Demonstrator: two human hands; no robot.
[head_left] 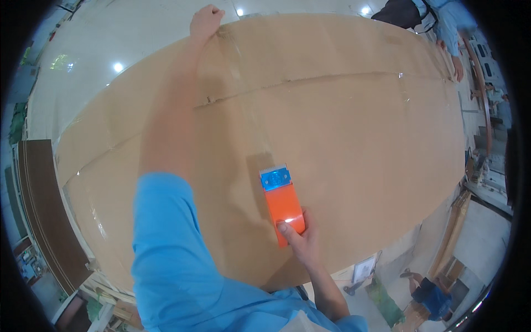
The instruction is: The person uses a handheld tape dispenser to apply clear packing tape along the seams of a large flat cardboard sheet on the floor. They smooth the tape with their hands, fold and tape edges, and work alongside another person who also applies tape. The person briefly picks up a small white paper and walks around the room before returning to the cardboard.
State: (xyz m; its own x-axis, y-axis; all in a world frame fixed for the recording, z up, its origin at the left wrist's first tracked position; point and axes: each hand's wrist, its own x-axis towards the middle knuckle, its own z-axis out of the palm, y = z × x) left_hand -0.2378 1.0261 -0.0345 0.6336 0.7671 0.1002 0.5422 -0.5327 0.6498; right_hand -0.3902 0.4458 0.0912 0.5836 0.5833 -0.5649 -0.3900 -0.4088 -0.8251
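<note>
A big brown cardboard sheet (343, 138) spreads out in front of me, with a creased seam running across its far part. My right hand (303, 238) grips an orange tape dispenser (283, 207) with a blue front plate and a toothed edge, held over the near middle of the cardboard. From there a faint clear tape strip (255, 124) runs toward the far edge. My left arm is stretched far forward. At that far edge my left hand (207, 22) is closed with curled fingers; whatever it may hold is too small to make out.
At the upper right a co-worker in light blue (451, 22) has a hand by the cardboard's edge. Another person in dark blue (434, 299) is low on the right. A dark brown panel (47, 210) stands left, and a wooden frame piece (451, 235) lies right.
</note>
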